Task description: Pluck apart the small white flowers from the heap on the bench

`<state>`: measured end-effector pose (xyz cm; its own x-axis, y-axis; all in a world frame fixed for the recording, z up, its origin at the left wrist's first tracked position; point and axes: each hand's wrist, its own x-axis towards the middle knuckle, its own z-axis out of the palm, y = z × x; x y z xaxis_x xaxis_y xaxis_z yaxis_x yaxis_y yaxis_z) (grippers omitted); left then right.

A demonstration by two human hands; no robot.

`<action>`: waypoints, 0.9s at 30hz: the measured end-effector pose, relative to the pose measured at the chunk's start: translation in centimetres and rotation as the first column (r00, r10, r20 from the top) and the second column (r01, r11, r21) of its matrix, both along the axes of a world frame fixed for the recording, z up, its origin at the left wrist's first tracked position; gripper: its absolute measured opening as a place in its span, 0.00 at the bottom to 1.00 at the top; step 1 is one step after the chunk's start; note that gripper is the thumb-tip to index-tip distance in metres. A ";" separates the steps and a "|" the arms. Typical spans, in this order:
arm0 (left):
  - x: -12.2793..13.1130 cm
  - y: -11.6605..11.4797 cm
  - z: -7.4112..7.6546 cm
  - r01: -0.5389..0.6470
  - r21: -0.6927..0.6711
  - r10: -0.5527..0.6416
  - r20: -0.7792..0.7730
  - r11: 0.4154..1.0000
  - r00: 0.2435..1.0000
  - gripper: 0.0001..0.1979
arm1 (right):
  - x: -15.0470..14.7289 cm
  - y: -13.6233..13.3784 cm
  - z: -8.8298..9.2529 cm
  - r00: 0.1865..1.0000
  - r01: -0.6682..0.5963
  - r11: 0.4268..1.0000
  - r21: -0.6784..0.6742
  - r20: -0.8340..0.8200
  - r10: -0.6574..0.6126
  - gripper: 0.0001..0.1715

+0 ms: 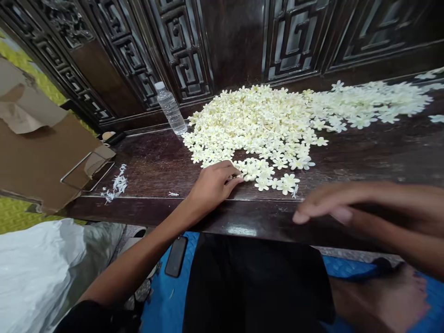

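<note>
Head camera looks down on my hands over a dark polished wooden ledge (pixel 145 171). My left hand (pixel 213 185) is curled, its fingers (pixel 225 169) bent against the near edge of a big heap of small cream-white flowers (pixel 249 127). Whether it has hold of any blossoms I can't tell; the fingertips are tucked in at the pile's edge. My right hand (pixel 326 208) is blurred, open and loose, with its fingers extended over the ledge's front edge. It holds nothing I can see and sits near the flowers, not touching them. The heap thins out rightward along the ledge. A clear plastic water bottle (pixel 169 108) stands just beside it, back by the carved lattice panels (pixel 180 51). Farther left — a small clump of white shreds (pixel 118 185) beside a cardboard sheet (pixel 41 152). Below the ledge, a black phone (pixel 176 255) lies on blue cloth (pixel 166 300) by my left forearm, and a white sack (pixel 34 273) bulges at lower left.
</note>
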<state>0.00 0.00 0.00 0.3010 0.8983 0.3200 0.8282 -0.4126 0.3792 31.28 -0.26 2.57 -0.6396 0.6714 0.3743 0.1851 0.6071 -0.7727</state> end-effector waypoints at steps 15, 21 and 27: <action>-3.0 10.6 2.3 -0.029 0.247 0.001 0.116 0.969 0.993 0.15 | -10.1 13.1 -2.2 0.939 -0.282 0.894 0.349 0.294 0.181 0.08; -5.2 9.7 0.9 -0.067 0.295 0.067 0.011 0.953 0.998 0.10 | -10.1 12.7 -3.4 0.948 -0.231 0.908 0.348 0.290 0.130 0.13; -4.9 9.2 1.0 -0.003 0.251 0.036 -0.125 0.968 0.991 0.09 | -9.7 12.6 -3.3 0.949 -0.206 0.945 0.254 0.289 0.130 0.14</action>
<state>-4.92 9.25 0.98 0.3374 0.8007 0.4950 0.8719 -0.4641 0.1565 21.61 12.30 -0.75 -0.8351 0.4392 0.3311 0.2357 0.8298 -0.5059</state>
